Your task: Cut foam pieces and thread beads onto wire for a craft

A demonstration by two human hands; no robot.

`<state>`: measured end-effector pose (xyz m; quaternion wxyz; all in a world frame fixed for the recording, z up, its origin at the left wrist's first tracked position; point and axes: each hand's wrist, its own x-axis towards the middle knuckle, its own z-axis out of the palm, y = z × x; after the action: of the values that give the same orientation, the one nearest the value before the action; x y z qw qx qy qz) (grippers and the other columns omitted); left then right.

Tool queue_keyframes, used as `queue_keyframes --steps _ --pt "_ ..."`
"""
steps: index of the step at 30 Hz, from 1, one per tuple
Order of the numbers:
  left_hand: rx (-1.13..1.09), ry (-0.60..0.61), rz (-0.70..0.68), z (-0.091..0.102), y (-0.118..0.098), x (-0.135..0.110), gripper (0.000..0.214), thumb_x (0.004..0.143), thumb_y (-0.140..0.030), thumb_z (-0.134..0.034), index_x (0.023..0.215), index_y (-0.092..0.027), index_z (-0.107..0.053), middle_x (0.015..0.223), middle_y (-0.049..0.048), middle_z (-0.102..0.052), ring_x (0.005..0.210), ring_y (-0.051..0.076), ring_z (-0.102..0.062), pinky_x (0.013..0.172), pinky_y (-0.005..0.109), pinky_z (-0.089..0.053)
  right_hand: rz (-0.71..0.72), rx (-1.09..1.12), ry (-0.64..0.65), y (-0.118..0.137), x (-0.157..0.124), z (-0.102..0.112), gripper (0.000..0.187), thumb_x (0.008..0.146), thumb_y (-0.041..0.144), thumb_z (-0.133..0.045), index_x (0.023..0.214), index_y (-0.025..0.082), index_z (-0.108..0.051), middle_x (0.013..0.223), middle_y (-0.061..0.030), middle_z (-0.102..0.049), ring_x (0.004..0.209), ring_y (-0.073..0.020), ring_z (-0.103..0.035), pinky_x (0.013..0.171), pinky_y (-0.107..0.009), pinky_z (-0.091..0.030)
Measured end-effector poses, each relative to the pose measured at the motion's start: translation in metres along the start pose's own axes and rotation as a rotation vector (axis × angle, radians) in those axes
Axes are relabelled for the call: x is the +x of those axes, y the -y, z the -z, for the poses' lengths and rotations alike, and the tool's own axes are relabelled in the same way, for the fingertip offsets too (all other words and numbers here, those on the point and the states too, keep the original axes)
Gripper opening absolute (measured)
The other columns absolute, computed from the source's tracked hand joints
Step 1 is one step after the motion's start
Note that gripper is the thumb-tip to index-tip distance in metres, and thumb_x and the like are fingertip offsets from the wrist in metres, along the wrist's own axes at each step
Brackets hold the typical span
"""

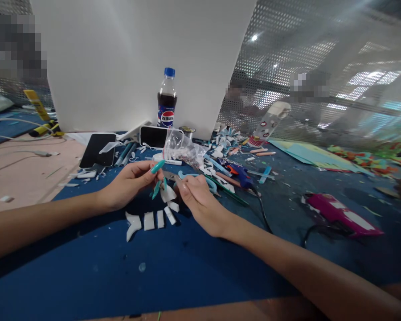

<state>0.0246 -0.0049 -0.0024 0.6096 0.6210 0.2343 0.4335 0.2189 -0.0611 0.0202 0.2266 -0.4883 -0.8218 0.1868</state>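
Note:
My left hand (130, 183) has long teal nails and pinches a small white foam piece (167, 194) above the blue table mat (173, 267). My right hand (200, 203) is closed on teal-handled scissors (203, 180), whose blades meet the white piece. Several cut white pieces (150, 220) lie in a row on the mat just below both hands.
A cola bottle (167, 99) stands against a white board (137, 58). Two phones (98, 150) and a clear plastic bag (182, 149) lie behind my hands. A blue glue gun (240, 174), paper scraps and a magenta tool (337, 215) lie to the right.

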Motion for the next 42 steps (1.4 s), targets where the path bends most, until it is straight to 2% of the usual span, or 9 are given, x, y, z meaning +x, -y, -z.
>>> queue_keyframes --steps 3,6,16,21,26,31,33,37,42 --pt "-0.125 0.005 0.061 -0.003 -0.002 0.000 0.025 0.076 -0.037 -0.065 0.069 -0.014 -0.058 0.064 -0.0017 -0.051 0.053 0.006 -0.044 0.049 0.016 -0.038 -0.005 0.062 0.015 0.000 0.001 0.005 0.036 0.095 0.030 -0.018 0.083 0.019 -0.051 0.084 -0.0049 -0.050 0.084 -0.0183 -0.042 0.083 -0.037 -0.036" --pt "-0.169 0.035 0.105 -0.004 -0.004 0.000 0.025 0.077 -0.036 -0.064 0.068 -0.014 -0.057 0.063 -0.0017 -0.050 0.053 0.006 -0.044 0.050 0.016 -0.039 -0.015 0.035 0.051 -0.002 0.002 0.008 0.023 0.089 0.024 -0.033 0.093 0.020 -0.055 0.092 -0.0052 -0.052 0.092 -0.0201 -0.042 0.083 -0.037 -0.036" --pt "-0.154 0.015 0.114 -0.003 -0.002 0.002 0.022 0.080 -0.032 -0.059 0.068 -0.015 -0.056 0.060 -0.0015 -0.048 0.052 0.007 -0.041 0.048 0.018 -0.035 0.136 -0.211 0.008 -0.003 0.000 0.001 0.016 0.089 0.023 -0.042 0.092 0.017 -0.057 0.098 -0.0086 -0.050 0.087 -0.0210 -0.038 0.079 -0.037 -0.036" --pt "-0.079 0.014 0.069 -0.001 -0.001 0.002 0.022 0.076 -0.034 -0.064 0.067 -0.015 -0.060 0.063 -0.0013 -0.050 0.057 0.007 -0.042 0.054 0.018 -0.036 0.250 -0.381 -0.223 -0.009 0.002 0.001 0.019 0.089 0.021 -0.045 0.085 0.016 -0.063 0.092 -0.0099 -0.052 0.085 -0.0215 -0.035 0.076 -0.036 -0.033" --pt "0.081 0.077 -0.076 -0.002 -0.004 -0.002 0.021 0.082 -0.030 -0.059 0.067 -0.016 -0.064 0.085 0.0013 -0.049 0.079 0.011 -0.047 0.076 0.021 -0.040 0.319 -0.522 -0.445 -0.007 0.000 0.006 0.022 0.088 0.021 -0.047 0.080 0.019 -0.067 0.088 -0.0097 -0.057 0.084 -0.0229 -0.035 0.073 -0.038 -0.030" --pt "0.119 0.274 0.038 -0.014 -0.010 -0.007 0.020 0.080 -0.031 -0.060 0.069 -0.015 -0.065 0.096 0.0043 -0.052 0.088 0.014 -0.050 0.078 0.024 -0.042 0.433 -0.646 -0.629 -0.005 -0.006 0.006 0.018 0.085 0.016 -0.052 0.088 0.025 -0.067 0.087 -0.0070 -0.057 0.087 -0.0234 -0.034 0.072 -0.036 -0.028" --pt "0.104 0.330 0.095 -0.017 -0.011 -0.007 0.021 0.078 -0.032 -0.063 0.066 -0.015 -0.064 0.091 0.0040 -0.055 0.085 0.014 -0.051 0.075 0.023 -0.043 0.467 -0.688 -0.697 -0.005 -0.007 0.004 0.016 0.084 0.017 -0.055 0.086 0.026 -0.067 0.085 -0.0059 -0.057 0.087 -0.0225 -0.035 0.072 -0.036 -0.029" --pt "0.027 0.351 0.184 -0.015 -0.009 -0.006 0.022 0.078 -0.034 -0.063 0.067 -0.014 -0.062 0.076 0.0001 -0.060 0.070 0.010 -0.052 0.068 0.020 -0.041 0.532 -0.694 -0.826 -0.003 -0.006 0.001 0.009 0.079 0.017 -0.061 0.079 0.024 -0.067 0.081 -0.0039 -0.056 0.083 -0.0200 -0.036 0.071 -0.034 -0.031" --pt "-0.025 0.350 0.162 -0.010 -0.004 -0.006 0.025 0.079 -0.037 -0.062 0.069 -0.015 -0.063 0.079 0.0007 -0.063 0.076 0.011 -0.054 0.074 0.021 -0.040 0.559 -0.683 -0.874 0.002 -0.006 -0.002 0.009 0.077 0.018 -0.065 0.068 0.021 -0.065 0.079 -0.0035 -0.057 0.081 -0.0195 -0.036 0.070 -0.033 -0.032"
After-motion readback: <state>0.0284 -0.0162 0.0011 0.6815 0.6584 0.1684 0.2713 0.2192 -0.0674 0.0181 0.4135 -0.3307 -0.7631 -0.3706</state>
